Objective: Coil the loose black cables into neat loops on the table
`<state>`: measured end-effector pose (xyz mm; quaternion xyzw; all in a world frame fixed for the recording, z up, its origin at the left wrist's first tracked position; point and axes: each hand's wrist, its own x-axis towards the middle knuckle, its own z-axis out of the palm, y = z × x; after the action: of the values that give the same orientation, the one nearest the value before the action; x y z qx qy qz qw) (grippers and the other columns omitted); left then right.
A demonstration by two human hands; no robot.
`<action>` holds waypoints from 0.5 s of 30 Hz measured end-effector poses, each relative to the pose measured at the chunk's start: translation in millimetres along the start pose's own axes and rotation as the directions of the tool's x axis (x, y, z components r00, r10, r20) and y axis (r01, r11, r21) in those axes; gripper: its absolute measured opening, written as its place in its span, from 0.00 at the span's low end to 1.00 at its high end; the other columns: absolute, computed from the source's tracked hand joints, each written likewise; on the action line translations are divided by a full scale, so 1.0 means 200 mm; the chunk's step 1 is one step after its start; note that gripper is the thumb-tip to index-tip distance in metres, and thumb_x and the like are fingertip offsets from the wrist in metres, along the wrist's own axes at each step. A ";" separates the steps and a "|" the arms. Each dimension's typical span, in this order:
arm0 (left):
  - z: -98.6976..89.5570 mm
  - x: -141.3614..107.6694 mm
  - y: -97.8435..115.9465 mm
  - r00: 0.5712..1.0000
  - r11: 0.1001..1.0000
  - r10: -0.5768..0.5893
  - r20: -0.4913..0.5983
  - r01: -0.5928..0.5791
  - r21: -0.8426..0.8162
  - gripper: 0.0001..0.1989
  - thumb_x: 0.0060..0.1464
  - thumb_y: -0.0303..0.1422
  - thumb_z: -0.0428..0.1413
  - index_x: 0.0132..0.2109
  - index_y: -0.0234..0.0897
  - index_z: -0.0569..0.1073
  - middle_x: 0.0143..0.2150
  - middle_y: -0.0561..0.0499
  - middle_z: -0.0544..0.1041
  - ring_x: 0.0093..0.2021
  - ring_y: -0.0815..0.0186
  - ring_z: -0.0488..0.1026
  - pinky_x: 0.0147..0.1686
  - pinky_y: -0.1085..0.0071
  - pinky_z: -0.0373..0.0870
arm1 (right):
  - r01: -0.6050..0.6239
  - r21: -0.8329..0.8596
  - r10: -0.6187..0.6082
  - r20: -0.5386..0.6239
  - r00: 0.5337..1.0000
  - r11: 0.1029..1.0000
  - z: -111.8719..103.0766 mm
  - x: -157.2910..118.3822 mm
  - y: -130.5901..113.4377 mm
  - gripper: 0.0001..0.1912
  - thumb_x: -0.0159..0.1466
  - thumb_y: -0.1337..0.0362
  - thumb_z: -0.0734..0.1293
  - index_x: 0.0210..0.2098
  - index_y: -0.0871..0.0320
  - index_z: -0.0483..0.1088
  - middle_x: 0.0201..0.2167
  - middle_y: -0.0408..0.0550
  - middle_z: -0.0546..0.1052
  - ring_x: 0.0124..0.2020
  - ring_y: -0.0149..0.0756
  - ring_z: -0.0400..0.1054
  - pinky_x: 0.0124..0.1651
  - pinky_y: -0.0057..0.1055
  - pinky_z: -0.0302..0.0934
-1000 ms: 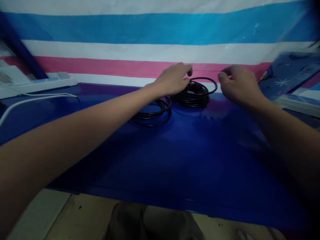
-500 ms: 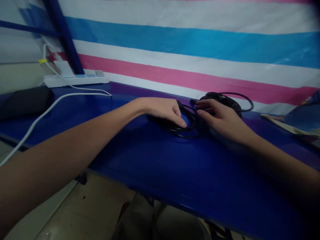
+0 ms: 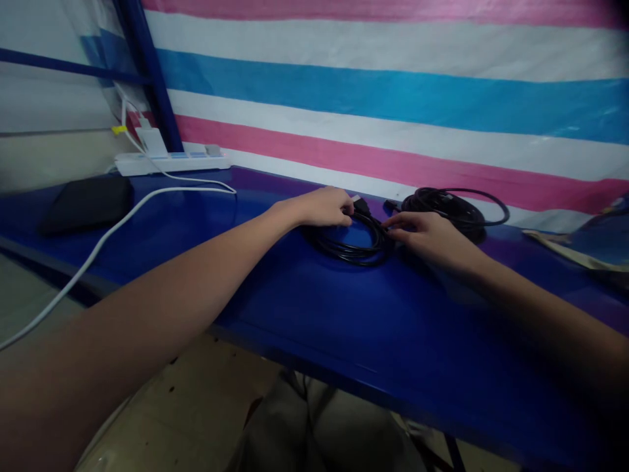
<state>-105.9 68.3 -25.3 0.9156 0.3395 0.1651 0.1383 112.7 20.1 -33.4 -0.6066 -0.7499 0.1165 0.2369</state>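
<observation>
A coiled black cable lies on the blue tabletop between my hands, and its plug with a metal tip points up at the coil's far side. My left hand has its fingers curled over the coil's left side, next to the plug; its fingertips are partly hidden. On the coil's right edge, my right hand pinches the cable between thumb and fingers. Just behind that hand a second coil of black cable rests near the striped sheet, with its own dark connector sticking out to the left.
A white power strip with a plugged-in charger stands at the back left. A white cable runs across the table's left part, beside a flat black case. Striped sheeting hangs behind. Papers lie at right.
The view has shifted, and the scene sits slightly lower and further right. My left thumb has drawn back from the coil's middle toward the plug. My right fingers have come onto the coil's right edge.
</observation>
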 end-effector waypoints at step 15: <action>0.04 -0.01 0.29 0.983 0.979 0.075 0.168 -0.040 -0.202 0.08 0.48 0.35 0.51 0.26 0.38 0.60 0.22 0.53 0.66 0.22 0.70 0.63 0.25 0.69 0.55 | -0.135 0.750 0.143 0.054 0.988 0.648 -0.01 -0.09 -0.09 0.10 0.52 0.69 0.67 0.35 0.57 0.67 0.37 0.48 0.73 0.36 0.33 0.67 0.36 0.28 0.62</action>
<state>-70.3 22.7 -11.6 0.9177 0.2814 0.1211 0.2528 101.6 -2.0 -26.6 -0.5108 -0.5849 0.4303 0.4602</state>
